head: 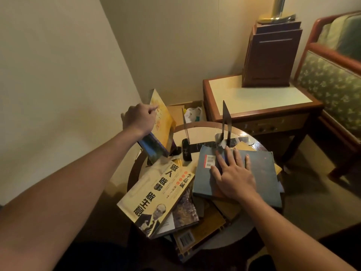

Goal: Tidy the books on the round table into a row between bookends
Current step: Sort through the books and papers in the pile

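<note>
Books lie loose and overlapping on round bench (201, 133), none yet in a row. Two black metal bookends stand at far side: left bookend (185, 124) seen edge-on, right bookend (226, 124) a little apart from it, bare gap between them.

Left hand (139, 119) grips yellow book (163, 124) by its upper edge, fingers curled onto the cover. Book tilted, lower end down near bench's far left rim, just beside left bookend.

Right hand (234, 175) flat, fingers straight and spread, pressing on blue-grey book (263, 173) with barcode sticker. That book lies flat atop others, its far corner touching right bookend's base.

Cream book with portrait cover (156, 196) lies flat at near left, resting on more books.

Behind: wooden nightstand (254, 94) carrying dark wooden box (271, 57); green floral armchair (328, 85) at right.
</note>
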Demonstrator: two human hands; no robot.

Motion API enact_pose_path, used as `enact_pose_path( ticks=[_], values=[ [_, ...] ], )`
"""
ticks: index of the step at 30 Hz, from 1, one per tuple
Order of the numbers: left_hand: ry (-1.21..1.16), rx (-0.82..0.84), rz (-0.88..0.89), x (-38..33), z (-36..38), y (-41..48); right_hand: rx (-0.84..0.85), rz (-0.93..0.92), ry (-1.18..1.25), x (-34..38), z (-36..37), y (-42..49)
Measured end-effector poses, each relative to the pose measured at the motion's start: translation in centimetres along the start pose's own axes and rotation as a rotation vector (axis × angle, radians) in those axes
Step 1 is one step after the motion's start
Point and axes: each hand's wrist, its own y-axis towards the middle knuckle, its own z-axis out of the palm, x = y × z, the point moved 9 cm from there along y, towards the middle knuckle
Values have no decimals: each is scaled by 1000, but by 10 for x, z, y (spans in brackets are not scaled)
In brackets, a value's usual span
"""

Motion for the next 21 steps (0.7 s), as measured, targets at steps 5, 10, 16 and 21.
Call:
enact_pose_path(
  ticks=[5,10,16,21],
  values=[
    [129,-7,-25,11,39,3,-26,9,4,0,-1,-1],
    [168,32,-5,24,75,1,-28,14,-5,0,-2,-1],
    [425,93,189,27,103,-6,-36,3,-8,2,-4,-2],
    [400,105,251,24,103,-10,-30,10,-20,1,-3,-4]
  ],
)
